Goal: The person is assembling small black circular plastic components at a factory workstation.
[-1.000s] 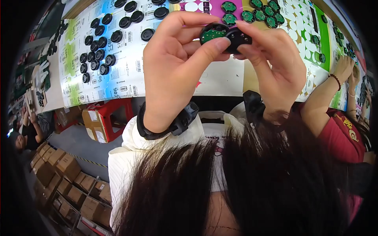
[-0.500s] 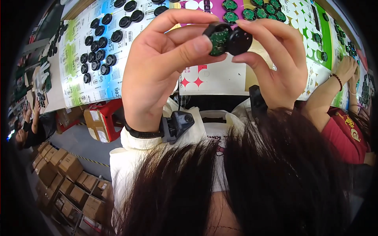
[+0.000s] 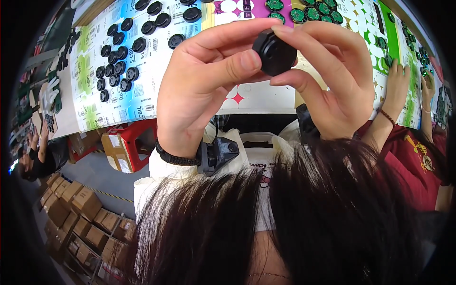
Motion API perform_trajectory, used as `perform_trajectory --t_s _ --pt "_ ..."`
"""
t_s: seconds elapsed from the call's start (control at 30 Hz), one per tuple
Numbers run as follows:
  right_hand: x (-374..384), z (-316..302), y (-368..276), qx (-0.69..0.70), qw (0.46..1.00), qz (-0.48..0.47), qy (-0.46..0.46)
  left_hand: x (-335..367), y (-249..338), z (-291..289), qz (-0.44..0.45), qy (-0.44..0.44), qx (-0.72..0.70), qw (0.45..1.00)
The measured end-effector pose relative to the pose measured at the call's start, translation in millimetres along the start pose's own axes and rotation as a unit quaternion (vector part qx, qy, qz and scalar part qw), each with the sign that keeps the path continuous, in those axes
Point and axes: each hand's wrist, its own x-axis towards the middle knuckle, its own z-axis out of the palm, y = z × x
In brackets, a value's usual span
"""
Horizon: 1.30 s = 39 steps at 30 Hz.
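Observation:
A round black plastic case (image 3: 276,53) is held up above the table between my two hands, its dark flat face partly turned toward me. My left hand (image 3: 197,71) pinches its left edge between thumb and fingers. On the other side, my right hand (image 3: 339,76) grips the rim, forefinger at the top and thumb at the bottom. No green board shows in the case from this angle. Beyond my left hand lie several round black parts (image 3: 121,52) on the printed sheets. Past my right hand sit several black cases with green circuit boards (image 3: 311,14).
A co-worker's hand (image 3: 396,88) reaches over the table at the right, near more boards. Another person (image 3: 40,152) is at the far left. Below the table's left part are a red stool (image 3: 142,147) and a carton (image 3: 115,151); cardboard boxes (image 3: 85,202) stand on racks beyond.
The black disc in my right hand has come together with the board-holding case in my left, covering the green board. The co-worker's hand at the right has moved farther over the table.

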Motion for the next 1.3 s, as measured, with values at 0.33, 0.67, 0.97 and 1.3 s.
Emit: perform_trajectory --t_s 0.33,0.67,0.97,1.3 --pt "-5.2 5.1 21.8 -0.030 0.998 -0.045 0.042 3.8 1.7 6.2 -0.001 0.030 -0.006 1.000" --pt "0.4 40.2 27.4 0.157 0.976 0.065 0.136 6.7 -8.8 29.1 0.144 0.226 0.100 0.958" --pt "21.2 61.4 21.0 0.435 0.834 0.333 -0.062 -6.5 -4.5 -2.9 0.176 0.260 0.192 0.930" --pt "171.5 137.9 29.2 -0.036 0.968 -0.004 -0.249 -78.4 -37.1 -107.5 0.077 0.407 0.573 0.707"
